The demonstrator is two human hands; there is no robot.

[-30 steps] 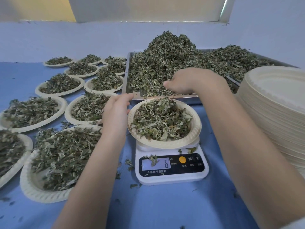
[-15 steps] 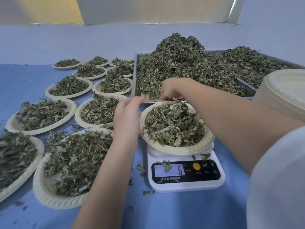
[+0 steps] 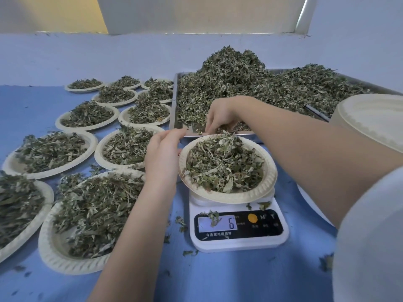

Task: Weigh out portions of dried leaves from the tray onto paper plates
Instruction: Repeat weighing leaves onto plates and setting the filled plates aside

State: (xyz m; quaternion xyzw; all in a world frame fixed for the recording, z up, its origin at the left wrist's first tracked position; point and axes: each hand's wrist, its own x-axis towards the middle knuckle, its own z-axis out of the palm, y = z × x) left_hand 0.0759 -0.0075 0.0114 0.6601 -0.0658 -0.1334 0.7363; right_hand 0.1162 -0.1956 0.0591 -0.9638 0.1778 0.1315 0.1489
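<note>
The right hand (image 3: 220, 118) pinches dried leaves (image 3: 224, 131) over the plate (image 3: 229, 197) on the scale (image 3: 237, 240), while the left hand (image 3: 162, 153), fingers relaxed, touches its rim, which could skew the reading.

Setting: a small herb-portioning workroom, by its contents. A worktop (image 3: 218, 280) under blue covering stood against a plain pale wall (image 3: 130, 55); it bore a metal tray (image 3: 174, 101) heaped with dried leaves (image 3: 250, 83), a white digital kitchen scale (image 3: 237, 232) carrying one filled paper plate (image 3: 226, 168), about a dozen further filled plates (image 3: 87, 116) set in rows to the left, and a tall stack of unused plates (image 3: 370, 118) at the right. Loose leaf fragments (image 3: 181, 223) lay scattered on the covering near the scale.
</note>
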